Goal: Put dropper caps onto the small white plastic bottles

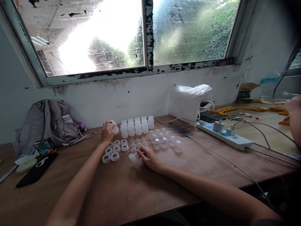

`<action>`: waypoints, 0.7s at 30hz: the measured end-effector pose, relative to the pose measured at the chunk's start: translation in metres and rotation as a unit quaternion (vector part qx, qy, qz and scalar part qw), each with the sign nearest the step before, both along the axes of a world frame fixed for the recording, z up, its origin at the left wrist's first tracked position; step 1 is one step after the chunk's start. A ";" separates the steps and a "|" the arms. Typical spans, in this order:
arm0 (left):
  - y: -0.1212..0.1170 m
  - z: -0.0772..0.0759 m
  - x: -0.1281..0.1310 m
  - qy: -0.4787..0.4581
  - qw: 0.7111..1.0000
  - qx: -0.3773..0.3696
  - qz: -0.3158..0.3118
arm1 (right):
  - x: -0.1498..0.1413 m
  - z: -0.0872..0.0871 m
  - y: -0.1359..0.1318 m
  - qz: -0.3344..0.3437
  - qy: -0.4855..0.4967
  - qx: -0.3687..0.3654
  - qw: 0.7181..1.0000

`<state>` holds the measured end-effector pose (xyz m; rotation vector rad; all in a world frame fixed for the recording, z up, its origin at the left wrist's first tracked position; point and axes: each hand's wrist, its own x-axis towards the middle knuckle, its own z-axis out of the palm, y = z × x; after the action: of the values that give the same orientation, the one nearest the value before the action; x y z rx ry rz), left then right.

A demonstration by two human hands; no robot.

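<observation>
My left hand (108, 133) is closed around a small white bottle (114, 128), at the left end of a row of similar translucent white bottles (138, 126) standing upright. My right hand (149, 158) has its fingers curled together at the front of a group of clear teat-shaped pieces (138, 142). A clear ribbed piece (133, 158) lies just left of its fingertips; whether the fingers grip one of these pieces is hidden. Several white screw rings (115, 156) lie in rows between my forearms. Clear round caps (164, 143) are spread right of the teat-shaped pieces.
A grey backpack (44, 125) and a black pouch (37, 172) lie at the left. A white power strip (224, 135) with plugs and cables stands right, near a silvery white bag (188, 102). Another person's hand (293, 106) is at the far right, by yellow parts (223, 110).
</observation>
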<state>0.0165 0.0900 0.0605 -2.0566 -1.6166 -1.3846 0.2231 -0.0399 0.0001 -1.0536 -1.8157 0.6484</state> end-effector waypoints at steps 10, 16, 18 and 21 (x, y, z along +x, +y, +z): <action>-0.113 -0.028 0.032 -0.053 0.972 -0.032 -0.229 | 0.002 0.004 0.003 -0.013 0.170 -0.051 0.984; -0.118 -0.049 0.040 -0.122 0.919 -0.171 -0.333 | 0.007 0.013 0.004 -0.012 0.232 -0.032 0.972; -0.119 -0.050 0.041 -0.105 0.903 -0.224 -0.352 | 0.009 0.018 0.003 -0.015 0.235 -0.022 0.972; -0.126 -0.045 0.042 -0.071 0.894 -0.256 -0.361 | 0.012 0.025 0.002 -0.019 0.218 -0.001 0.976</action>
<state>0.0585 -0.0360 0.0152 -3.1721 -1.4287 -1.4171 0.2356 -0.0380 0.0254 -0.8635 -1.4091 0.7885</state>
